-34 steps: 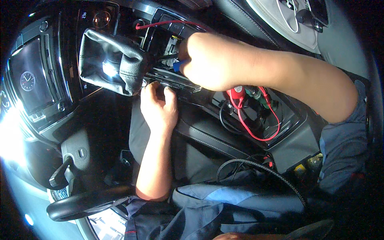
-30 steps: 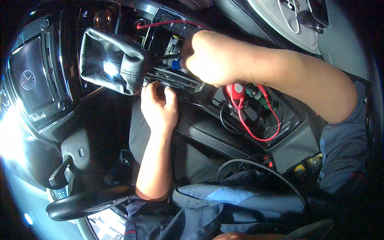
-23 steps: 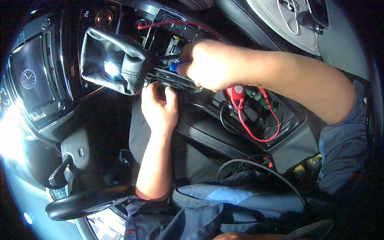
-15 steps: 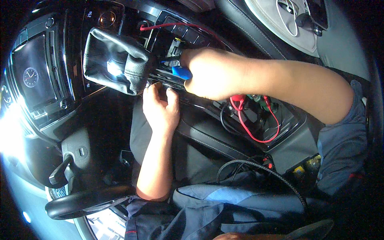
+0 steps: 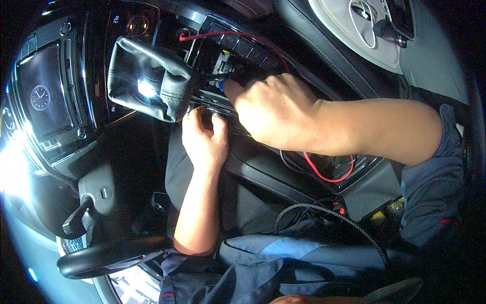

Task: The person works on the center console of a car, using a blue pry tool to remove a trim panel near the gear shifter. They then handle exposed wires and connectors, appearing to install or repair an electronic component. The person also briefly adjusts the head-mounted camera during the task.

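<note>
My right hand [image 5: 273, 109] is closed around a small blue object [image 5: 221, 86], mostly hidden by its fingers, over the opened centre-console recess. A light connector block with a yellow part [image 5: 224, 63] shows beside it. My left hand [image 5: 205, 139] has thumb and fingers curled onto the dark trim edge [image 5: 202, 99] just below, fingertips partly obscured. Left of both hands, the black leather gear boot [image 5: 126, 76] is lifted, with a bright glare in its middle.
Dashboard screen [image 5: 41, 96] at left; steering wheel [image 5: 91, 264] lower left. A red cable [image 5: 238, 34] crosses the console; more cables [image 5: 326, 177] lie below my right arm. A black braided cable [image 5: 359, 229] runs over my lap. A pale tray [image 5: 354, 30] holds white wire and dark devices.
My right hand has moved down and rotated, showing its knuckles and covering most of the blue object and the red plug below. The left hand has shifted very slightly.
</note>
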Tool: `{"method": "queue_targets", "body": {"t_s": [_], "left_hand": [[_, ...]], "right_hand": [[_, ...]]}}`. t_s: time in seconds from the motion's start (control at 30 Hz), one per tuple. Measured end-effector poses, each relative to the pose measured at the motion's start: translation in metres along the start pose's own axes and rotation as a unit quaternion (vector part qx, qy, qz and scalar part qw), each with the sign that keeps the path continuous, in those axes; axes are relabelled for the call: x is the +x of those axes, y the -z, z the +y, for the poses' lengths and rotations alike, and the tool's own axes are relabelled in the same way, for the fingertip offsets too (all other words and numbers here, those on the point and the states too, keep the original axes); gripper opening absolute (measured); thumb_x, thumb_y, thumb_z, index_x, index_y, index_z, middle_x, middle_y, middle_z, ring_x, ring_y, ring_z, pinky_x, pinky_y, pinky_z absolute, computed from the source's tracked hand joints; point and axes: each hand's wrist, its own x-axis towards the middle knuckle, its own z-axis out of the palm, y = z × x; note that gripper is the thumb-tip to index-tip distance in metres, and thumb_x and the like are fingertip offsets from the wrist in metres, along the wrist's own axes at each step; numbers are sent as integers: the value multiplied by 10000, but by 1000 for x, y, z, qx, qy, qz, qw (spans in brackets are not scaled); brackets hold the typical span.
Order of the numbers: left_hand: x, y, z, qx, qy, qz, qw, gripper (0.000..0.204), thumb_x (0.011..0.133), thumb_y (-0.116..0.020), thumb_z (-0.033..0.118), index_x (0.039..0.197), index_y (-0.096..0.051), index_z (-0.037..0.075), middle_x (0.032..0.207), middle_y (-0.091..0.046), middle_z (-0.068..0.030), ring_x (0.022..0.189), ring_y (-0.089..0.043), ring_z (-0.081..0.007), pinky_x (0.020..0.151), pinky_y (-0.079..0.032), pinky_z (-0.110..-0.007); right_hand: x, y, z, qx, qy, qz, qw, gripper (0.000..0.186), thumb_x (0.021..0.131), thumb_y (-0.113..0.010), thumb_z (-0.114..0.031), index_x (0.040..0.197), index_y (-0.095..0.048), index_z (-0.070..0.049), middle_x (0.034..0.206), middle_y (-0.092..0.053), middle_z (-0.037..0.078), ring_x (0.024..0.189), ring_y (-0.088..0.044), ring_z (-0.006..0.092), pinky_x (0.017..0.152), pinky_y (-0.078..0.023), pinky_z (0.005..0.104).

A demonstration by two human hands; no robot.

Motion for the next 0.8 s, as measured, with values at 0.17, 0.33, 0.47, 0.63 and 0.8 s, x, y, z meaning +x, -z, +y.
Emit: {"method": "queue_targets", "body": {"t_s": [0.17, 0.33, 0.47, 0.63, 0.8], "left_hand": [[0, 0, 0, 13, 2, -5, 1000, 321, 887, -730, 204, 1108, -663, -19, 1039, -670, -208, 963, -682, -376, 886, -550, -438], [-1, 3, 5, 41, 7, -4, 999, 335, 886, -739, 226, 1110, -665, -12, 1026, -666, -211, 970, -668, -385, 893, -539, -448], [0, 5, 9, 33, 12, -8, 999, 326, 887, -731, 225, 1107, -669, -7, 1010, -660, -204, 946, -676, -366, 870, -546, -438], [1, 6, 11, 57, 21, -24, 998, 324, 883, -726, 229, 1105, -673, 0, 1013, -658, -193, 937, -680, -358, 863, -551, -435], [1, 5, 10, 37, -8, -5, 999, 298, 890, -734, 145, 1101, -659, -52, 1019, -664, -195, 912, -684, -323, 848, -550, -400]], "right_hand": [[-1, 3, 5, 40, 19, 83, 996, 187, 866, -644, -160, 921, -660, 17, 696, -705, 236, 659, -738, 424, 623, -621, 518], [-1, 20, 11, 41, 39, 91, 994, 177, 817, -682, -174, 830, -666, 1, 713, -707, 232, 670, -726, 436, 662, -617, 524], [7, 26, 8, 33, 79, 96, 992, 176, 805, -691, -180, 776, -673, -7, 712, -705, 230, 672, -723, 435, 677, -616, 520], [6, 17, -1, 67, 64, 55, 994, 229, 869, -676, -178, 734, -656, 6, 677, -680, 241, 672, -724, 435, 671, -615, 505], [7, 2, 6, 105, 35, 60, 992, 271, 939, -653, -217, 785, -661, 5, 678, -673, 224, 658, -711, 420, 645, -602, 496]]}}
